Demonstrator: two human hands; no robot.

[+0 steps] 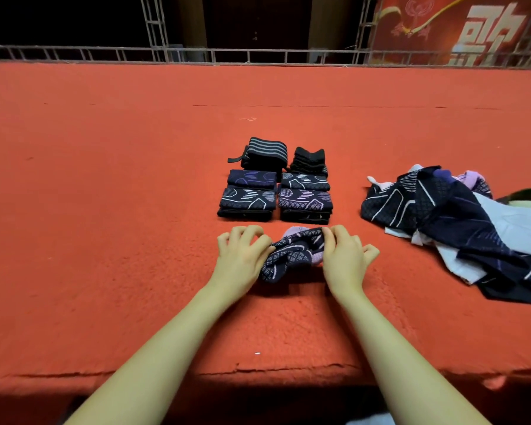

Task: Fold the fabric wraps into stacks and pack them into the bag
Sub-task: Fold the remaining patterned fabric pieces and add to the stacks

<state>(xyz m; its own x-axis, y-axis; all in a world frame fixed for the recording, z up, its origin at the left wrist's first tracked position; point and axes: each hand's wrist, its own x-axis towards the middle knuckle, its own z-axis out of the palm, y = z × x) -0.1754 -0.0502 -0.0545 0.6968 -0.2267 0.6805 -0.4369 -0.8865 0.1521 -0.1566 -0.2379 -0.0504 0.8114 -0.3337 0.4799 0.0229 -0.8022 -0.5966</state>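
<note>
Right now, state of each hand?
Left hand: pinching the left edge of the patterned wrap.
Right hand: pinching the same wrap's right edge.

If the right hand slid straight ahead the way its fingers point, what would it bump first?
Probably the nearest right folded stack, just beyond the right hand and the wrap it pinches; depth is uncertain.

A red banner [460,29] hangs far beyond the hands, up to the right. It bears a large pale Chinese character, cut off by the frame, seemingly 歌. No other text is legible.
</note>
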